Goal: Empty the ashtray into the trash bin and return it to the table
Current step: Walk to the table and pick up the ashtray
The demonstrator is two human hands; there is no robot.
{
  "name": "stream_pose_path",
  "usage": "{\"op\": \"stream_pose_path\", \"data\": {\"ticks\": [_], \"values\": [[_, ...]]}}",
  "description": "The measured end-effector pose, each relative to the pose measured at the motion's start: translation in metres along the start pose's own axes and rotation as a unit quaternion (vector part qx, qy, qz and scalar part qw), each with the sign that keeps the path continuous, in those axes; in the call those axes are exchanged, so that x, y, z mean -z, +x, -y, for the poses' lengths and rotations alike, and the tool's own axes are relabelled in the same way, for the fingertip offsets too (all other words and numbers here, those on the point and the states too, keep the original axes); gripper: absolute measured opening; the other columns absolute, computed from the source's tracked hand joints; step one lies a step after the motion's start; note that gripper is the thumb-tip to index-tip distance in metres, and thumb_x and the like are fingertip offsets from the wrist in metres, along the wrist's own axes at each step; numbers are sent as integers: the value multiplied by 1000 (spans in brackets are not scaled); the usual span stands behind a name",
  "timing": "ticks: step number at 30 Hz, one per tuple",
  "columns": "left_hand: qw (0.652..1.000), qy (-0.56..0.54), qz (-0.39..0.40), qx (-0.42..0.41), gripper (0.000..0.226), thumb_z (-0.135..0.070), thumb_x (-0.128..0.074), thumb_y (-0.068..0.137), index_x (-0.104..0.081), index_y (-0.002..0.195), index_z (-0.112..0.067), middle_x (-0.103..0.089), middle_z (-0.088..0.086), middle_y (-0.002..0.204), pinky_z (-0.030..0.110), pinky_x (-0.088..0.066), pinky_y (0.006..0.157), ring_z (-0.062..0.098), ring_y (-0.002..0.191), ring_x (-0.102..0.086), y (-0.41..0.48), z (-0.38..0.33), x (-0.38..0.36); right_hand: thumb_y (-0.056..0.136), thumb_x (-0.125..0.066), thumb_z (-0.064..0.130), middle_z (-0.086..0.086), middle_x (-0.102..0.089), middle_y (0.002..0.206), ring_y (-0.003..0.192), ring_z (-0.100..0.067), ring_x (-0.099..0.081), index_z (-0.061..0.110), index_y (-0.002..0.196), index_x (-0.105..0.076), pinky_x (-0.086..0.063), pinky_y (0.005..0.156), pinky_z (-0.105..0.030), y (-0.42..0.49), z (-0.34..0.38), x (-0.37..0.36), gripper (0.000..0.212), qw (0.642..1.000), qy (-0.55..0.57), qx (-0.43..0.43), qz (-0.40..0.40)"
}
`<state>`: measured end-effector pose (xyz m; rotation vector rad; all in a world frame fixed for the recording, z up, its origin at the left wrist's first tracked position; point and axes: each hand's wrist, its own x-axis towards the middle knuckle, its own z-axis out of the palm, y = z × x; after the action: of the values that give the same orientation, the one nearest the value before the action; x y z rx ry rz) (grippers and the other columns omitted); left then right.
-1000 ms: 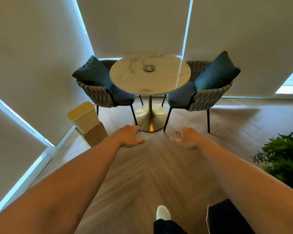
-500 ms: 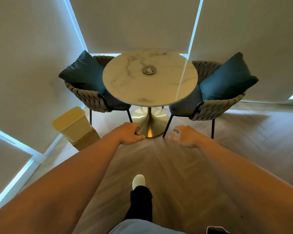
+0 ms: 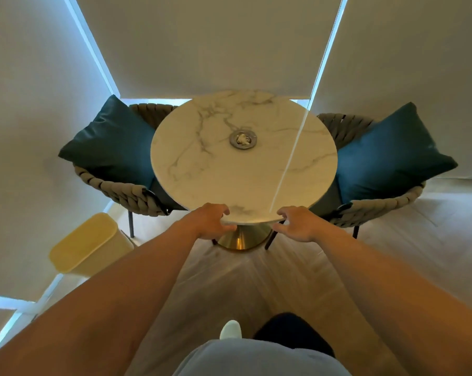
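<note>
A small round metal ashtray (image 3: 242,139) with something pale inside sits near the middle of a round white marble table (image 3: 202,172). My left hand (image 3: 211,222) and my right hand (image 3: 297,223) are stretched out in front of me at the table's near edge, both empty with fingers loosely apart. The ashtray lies well beyond both hands. A cream-yellow trash bin (image 3: 89,245) with its lid on stands on the floor to the left, below the left chair.
Two woven chairs with dark teal cushions flank the table, one left (image 3: 112,147) and one right (image 3: 387,156). The table stands on a gold pedestal base (image 3: 240,238). Closed blinds surround the corner. My foot in a white shoe (image 3: 230,329) is on the wooden floor.
I have walked closer to the table, which now looms larger. My hands have risen from floor level in the view to the table's near edge. Both stay empty.
</note>
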<state>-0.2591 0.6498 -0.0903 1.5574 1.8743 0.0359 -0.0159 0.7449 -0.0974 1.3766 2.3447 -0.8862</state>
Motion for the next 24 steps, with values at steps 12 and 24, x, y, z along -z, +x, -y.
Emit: {"op": "stream_pose_path", "data": {"ticks": [12, 24], "values": [[999, 20, 20, 19, 64, -54, -63, 86, -49, 136, -16, -57, 8, 136, 41, -48, 99, 24, 116, -58, 155, 8, 79, 90, -54, 54, -14, -51, 144, 130, -30, -49, 9, 141, -45, -40, 102, -35, 155, -20, 85, 69, 1000, 17, 1, -11], [996, -7, 25, 86, 64, -54, -62, 86, -47, 138, -20, -56, 8, 136, 41, -47, 100, 25, 116, -58, 283, 5, 141, 89, -56, 53, -15, -52, 143, 130, -30, -49, 9, 140, -46, -40, 105, -37, 302, -49, 174, 68, 999, 37, 21, 30]]}}
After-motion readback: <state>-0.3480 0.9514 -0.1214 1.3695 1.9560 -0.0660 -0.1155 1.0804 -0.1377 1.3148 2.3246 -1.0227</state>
